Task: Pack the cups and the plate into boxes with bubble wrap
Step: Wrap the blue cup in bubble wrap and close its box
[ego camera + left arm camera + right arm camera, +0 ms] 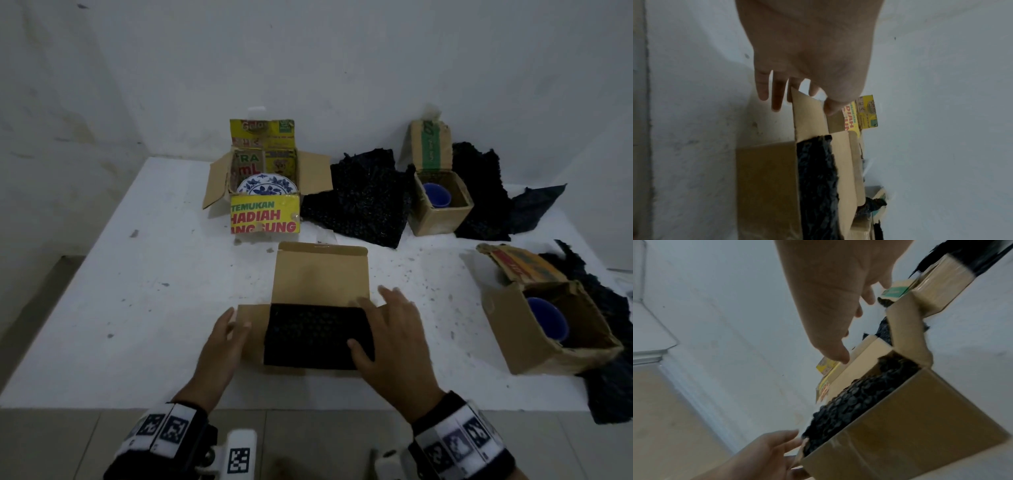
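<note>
A brown cardboard box [251, 339] stands near the table's front edge, lid [320, 274] up, filled to the top with black bubble wrap [308, 337]. My left hand [236, 322] is open beside the box's left flap [809, 116], fingers straight. My right hand [373, 318] is spread open over the right flap, thumb lying on the bubble wrap [859, 399]. A blue-and-white plate [267, 186] leans in a yellow printed box [265, 217]. One blue cup [436, 195] sits in a small brown box [442, 219]; another blue cup [548, 322] lies in a tilted box [524, 342].
Loose sheets of black bubble wrap [363, 202] lie between the back boxes, and more [479, 195] behind and under the right-hand boxes. The white table [137, 291] meets the wall at the back. Floor tiles [308, 438] show below the front edge.
</note>
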